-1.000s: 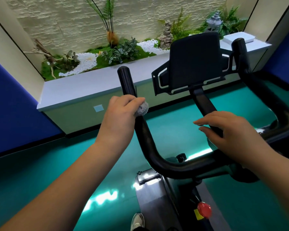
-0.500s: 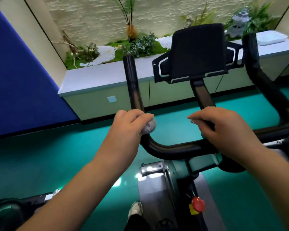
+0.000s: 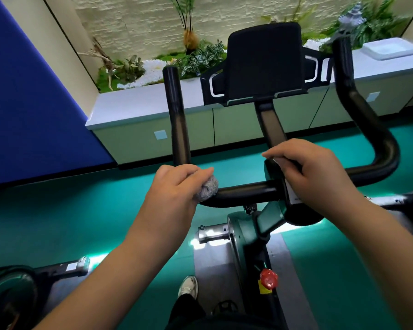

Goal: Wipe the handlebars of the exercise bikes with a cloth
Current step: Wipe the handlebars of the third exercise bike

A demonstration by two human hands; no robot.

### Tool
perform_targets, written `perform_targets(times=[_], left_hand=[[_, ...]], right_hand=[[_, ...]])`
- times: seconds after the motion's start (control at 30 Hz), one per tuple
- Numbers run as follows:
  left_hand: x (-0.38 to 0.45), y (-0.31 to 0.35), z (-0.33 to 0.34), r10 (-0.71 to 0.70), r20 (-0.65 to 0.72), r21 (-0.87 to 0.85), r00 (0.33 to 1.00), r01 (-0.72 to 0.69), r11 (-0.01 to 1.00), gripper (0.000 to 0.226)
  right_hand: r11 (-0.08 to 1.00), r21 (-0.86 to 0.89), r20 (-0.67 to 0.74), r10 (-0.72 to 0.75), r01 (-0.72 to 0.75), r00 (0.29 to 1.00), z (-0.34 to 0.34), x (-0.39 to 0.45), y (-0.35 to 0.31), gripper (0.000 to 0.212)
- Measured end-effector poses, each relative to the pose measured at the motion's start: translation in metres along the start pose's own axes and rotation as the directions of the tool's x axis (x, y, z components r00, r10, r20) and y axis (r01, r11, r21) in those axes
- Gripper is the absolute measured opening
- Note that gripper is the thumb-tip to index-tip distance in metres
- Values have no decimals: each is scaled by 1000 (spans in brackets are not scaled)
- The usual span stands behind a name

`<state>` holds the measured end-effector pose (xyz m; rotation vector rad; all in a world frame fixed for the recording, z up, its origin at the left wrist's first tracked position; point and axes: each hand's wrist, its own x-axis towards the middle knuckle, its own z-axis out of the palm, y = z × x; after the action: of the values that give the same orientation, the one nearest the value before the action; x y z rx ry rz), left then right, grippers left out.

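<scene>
1. L hand (image 3: 174,189) grips cloth (image 3: 206,190) round handlebar (image 3: 246,190); has slid down from upright to bend.
2. R hand (image 3: 310,172), fingers curled, steadies centre.
3. L upright likely done; crossbar next.

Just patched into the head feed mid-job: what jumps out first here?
The black handlebar fills the centre, with the left hand wrapping a grey cloth round its left bend. The right hand rests at the centre stem below the black tablet holder. Behind runs a planter ledge with greenery.
</scene>
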<state>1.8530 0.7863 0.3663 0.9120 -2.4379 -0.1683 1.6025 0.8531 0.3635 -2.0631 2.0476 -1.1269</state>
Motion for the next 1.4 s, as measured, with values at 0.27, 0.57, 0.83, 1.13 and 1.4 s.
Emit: perform_targets(times=[0.27,0.57,0.83,1.13,1.4], left_hand=[[14,35,16,58,38,-128,998,-53,990,36],[41,61,42,39,-14,-279,999,-41,959,36],[30,42,25,99,-28,-307,995,-102,946,31],[18,-11,-26,-105,197,-239,975,152,959,47],[34,35,6,50,122,-283,991,-14,959,37]], right_hand=[[1000,15,-70,-3,4,998,7,-2,2,25],[1000,26,-71,11,-10,997,8,-1,2,26],[1000,19,-71,11,-10,997,7,-2,1,26],[999,26,-78,23,-21,997,6,-2,1,25],[999,18,-90,37,-35,995,8,-1,-1,25]])
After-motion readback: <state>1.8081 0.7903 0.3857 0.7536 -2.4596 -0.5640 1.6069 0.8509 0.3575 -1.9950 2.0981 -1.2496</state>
